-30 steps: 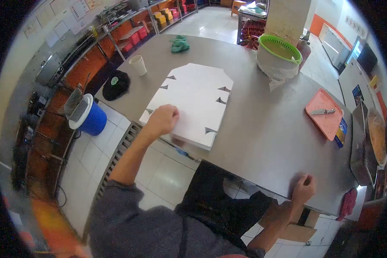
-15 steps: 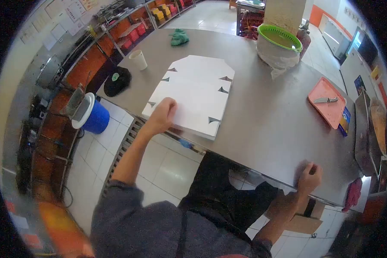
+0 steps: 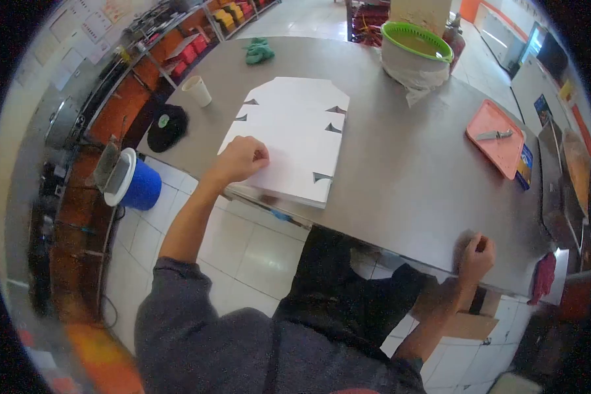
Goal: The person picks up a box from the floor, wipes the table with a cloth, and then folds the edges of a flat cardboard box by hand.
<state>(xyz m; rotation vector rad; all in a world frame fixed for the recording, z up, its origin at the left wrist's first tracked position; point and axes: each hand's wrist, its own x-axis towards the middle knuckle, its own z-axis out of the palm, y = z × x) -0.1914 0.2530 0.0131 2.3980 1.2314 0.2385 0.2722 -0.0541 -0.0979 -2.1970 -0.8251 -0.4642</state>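
Note:
A flat white cardboard piece with dark slots along both sides [image 3: 292,131], perhaps a stack, lies on the grey metal table [image 3: 400,164] near its front edge. My left hand [image 3: 244,159] rests on its left part, fingers curled in; whether anything is in them is hidden. At the table's front edge on the right, my right hand [image 3: 477,257] is held with curled fingers, and nothing shows in it. It is well apart from the cardboard.
A white cup [image 3: 197,91], a black cap [image 3: 168,129] and a green cloth [image 3: 259,51] are at the left and back. A green-rimmed basket [image 3: 416,56] stands at the back. On the right lies a pink tray [image 3: 499,154] with a knife [image 3: 494,135]. A blue bucket [image 3: 142,185] is on the floor.
The view has shifted a little. My left hand has moved slightly up over the cardboard and turned, knuckles now more on top. My right hand stays near the table's edge.

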